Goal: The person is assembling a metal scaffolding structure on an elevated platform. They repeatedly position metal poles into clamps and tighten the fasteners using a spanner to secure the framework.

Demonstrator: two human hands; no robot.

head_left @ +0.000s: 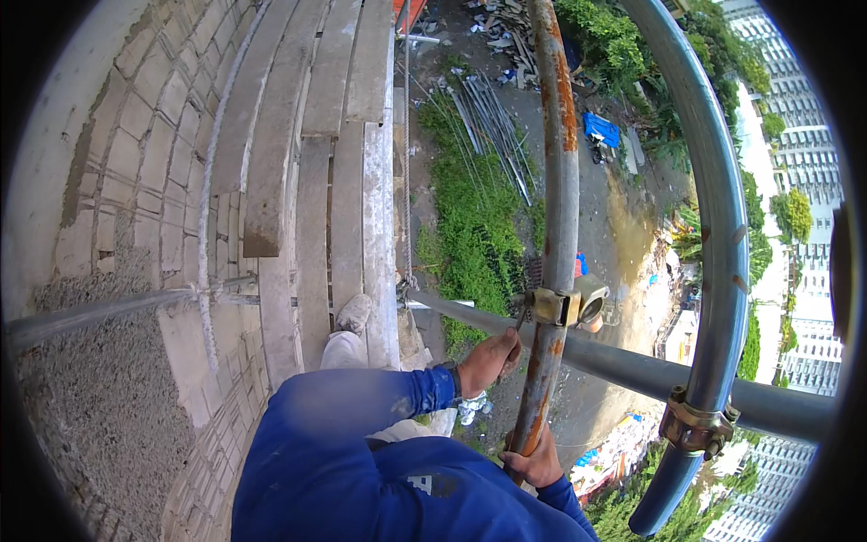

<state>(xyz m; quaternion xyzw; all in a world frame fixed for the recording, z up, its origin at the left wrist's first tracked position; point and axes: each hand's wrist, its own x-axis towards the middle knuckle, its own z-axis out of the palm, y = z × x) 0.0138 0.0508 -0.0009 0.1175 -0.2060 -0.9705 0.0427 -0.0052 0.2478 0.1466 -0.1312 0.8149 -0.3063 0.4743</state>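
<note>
My right hand (pixel 539 461) is wrapped round the lower part of a rust-patched scaffold pole (pixel 562 172). Higher up that pole, a brass-coloured scaffold clamp (pixel 554 307) is fitted around it, beside the crossing horizontal tube (pixel 623 360). Just below and left of this clamp is my left hand (pixel 489 363), its fingers closed. A thin dark piece runs from those fingers toward the clamp; whether it is a tool or part of the clamp, I cannot tell. Both my arms are in blue sleeves.
Wooden planks (pixel 312 181) form the walkway, where my shoe (pixel 354 314) rests. A block wall (pixel 163 117) rises at left. A rope (pixel 406 163) hangs along the plank edge. At right, a grey-blue tube (pixel 713 208) carries another clamp (pixel 698 423). Far below lie metal poles (pixel 492 131) and plants.
</note>
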